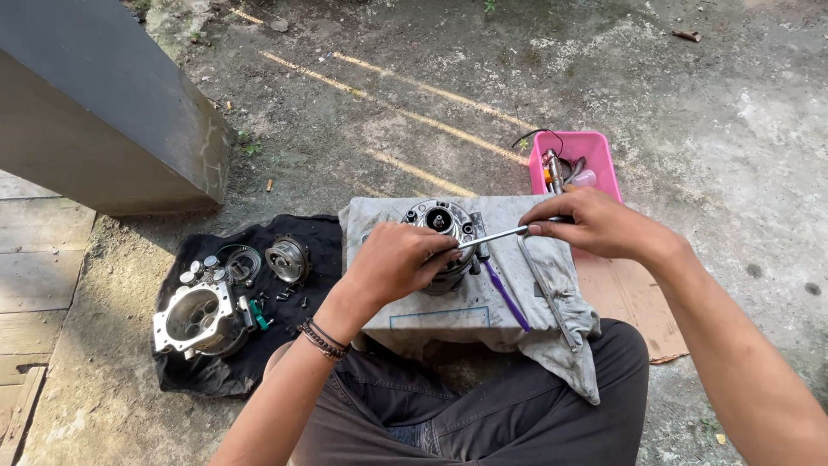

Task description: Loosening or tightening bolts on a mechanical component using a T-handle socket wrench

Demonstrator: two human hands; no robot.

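Note:
A round metal engine part [440,221] stands on a block draped in grey cloth [517,298] in front of my knees. My left hand [398,261] grips the near side of that part. My right hand [595,224] pinches the end of a slim steel rod [493,236] that slants down to the part. A purple-handled tool [505,296] and a long metal tool [543,289] lie on the cloth beside it.
A black cloth [216,362] at left carries an aluminium casing [198,319], a round cover [287,259], a ring and several small parts. A pink tray [595,151] with tools sits behind the block. Cardboard [638,302] lies at right, a dark pillar [95,103] at back left.

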